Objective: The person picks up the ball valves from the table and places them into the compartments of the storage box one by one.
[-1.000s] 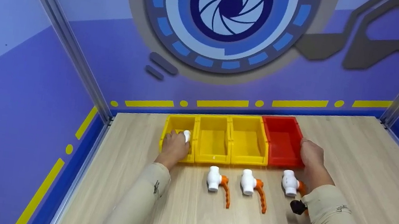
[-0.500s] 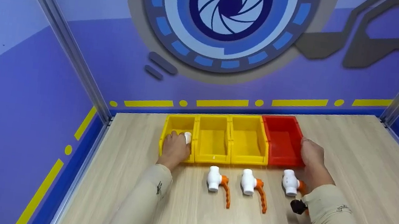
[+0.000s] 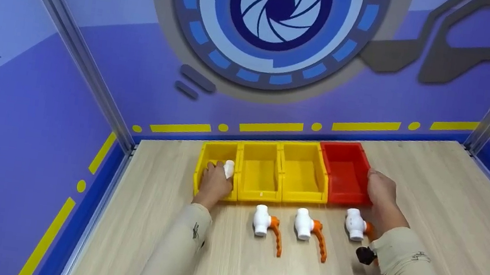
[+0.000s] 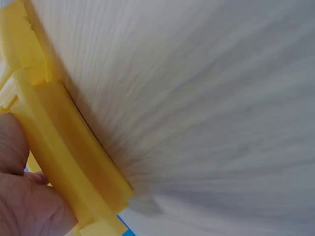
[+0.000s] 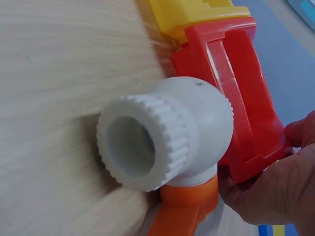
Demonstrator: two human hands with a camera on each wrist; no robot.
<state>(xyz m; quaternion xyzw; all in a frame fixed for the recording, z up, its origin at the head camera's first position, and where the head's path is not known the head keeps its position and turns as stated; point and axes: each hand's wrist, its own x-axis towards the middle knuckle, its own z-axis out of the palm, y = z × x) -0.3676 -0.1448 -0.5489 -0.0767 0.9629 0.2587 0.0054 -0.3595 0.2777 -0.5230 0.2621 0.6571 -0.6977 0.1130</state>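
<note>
My left hand (image 3: 215, 182) reaches over the front of the leftmost yellow bin (image 3: 206, 151) and grips a white ball valve (image 3: 228, 168), whose upper end shows past the fingers; its lower part is hidden. In the left wrist view the thumb and palm lie close against that bin's front wall (image 4: 74, 162). At the other end of the row, my right hand (image 3: 382, 188) holds the outer side wall of the red bin (image 3: 348, 170), thumb at the rim in the right wrist view. Below that hand lies a white ball valve (image 3: 355, 225) with an orange handle, partly covered by the sleeve.
Two more white ball valves, the left one (image 3: 261, 220) and the middle one (image 3: 304, 224), lie before the bins, orange handles toward me. Two other yellow bins (image 3: 258, 193) stand between the held ones. A blue panel wall (image 3: 172, 114) rises right behind the row.
My left hand has shifted very slightly right within the leftmost bin, the ball valve with it. My right hand stays on the red bin; the view has drifted slightly.
</note>
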